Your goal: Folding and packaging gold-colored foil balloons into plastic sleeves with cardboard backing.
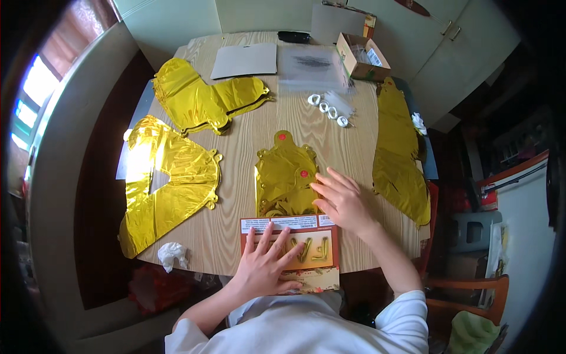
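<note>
A folded gold foil balloon (286,168) with two red dots lies flat in front of me. Its near end meets a printed card package (327,230) in orange and cream at the table's front edge; whether it goes inside or under, I cannot tell. My left hand (265,259) lies spread on the card, fingers pointing away from me. At the balloon's right edge, my right hand (345,203) has its fingers apart, the tips touching or just over the foil. Neither hand grips anything.
Flat gold foil balloons lie at the far left (200,97), near left (177,171) and right (398,153). White rolls (327,109) and clear plastic sheets (312,68) lie farther back. An open cardboard box (368,68) stands back right. Crumpled white tissue (173,255) sits near left.
</note>
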A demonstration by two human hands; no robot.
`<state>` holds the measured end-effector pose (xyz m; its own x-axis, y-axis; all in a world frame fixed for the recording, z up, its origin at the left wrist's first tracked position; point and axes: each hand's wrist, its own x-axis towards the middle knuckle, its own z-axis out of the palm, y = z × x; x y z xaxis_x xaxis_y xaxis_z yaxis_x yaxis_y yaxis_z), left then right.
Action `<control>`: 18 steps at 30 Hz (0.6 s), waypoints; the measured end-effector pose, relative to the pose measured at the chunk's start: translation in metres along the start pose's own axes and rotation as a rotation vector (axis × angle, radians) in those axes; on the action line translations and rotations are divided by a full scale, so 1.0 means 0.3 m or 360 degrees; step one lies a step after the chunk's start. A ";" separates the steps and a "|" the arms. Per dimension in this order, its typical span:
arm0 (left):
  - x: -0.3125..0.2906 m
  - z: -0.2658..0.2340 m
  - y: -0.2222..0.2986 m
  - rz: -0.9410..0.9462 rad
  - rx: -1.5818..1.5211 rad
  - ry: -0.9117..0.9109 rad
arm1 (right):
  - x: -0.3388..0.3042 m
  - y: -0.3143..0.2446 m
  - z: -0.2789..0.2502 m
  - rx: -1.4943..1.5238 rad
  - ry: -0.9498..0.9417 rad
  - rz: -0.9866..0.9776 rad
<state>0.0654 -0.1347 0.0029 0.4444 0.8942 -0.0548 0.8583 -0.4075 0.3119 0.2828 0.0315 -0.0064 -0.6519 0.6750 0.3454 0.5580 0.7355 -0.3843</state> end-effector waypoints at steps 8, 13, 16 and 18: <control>0.033 -0.003 -0.014 -0.0013 0.0037 -0.0003 | 0.049 0.035 0.031 -0.0073 -0.0180 0.0076; 0.077 -0.014 -0.030 -0.0012 0.0021 0.0083 | 0.071 0.036 0.020 -0.0045 -0.0223 0.0073; 0.095 -0.014 -0.039 -0.0016 0.0008 0.0112 | 0.074 0.040 0.017 -0.0016 -0.0228 0.0078; 0.101 -0.013 -0.043 -0.0017 -0.0005 0.0108 | 0.073 0.042 0.021 -0.0011 -0.0210 0.0076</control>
<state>0.0667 -0.1015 0.0009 0.4167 0.9090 0.0063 0.8621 -0.3973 0.3146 0.2722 0.0553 -0.0092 -0.6862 0.6960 0.2114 0.5929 0.7036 -0.3917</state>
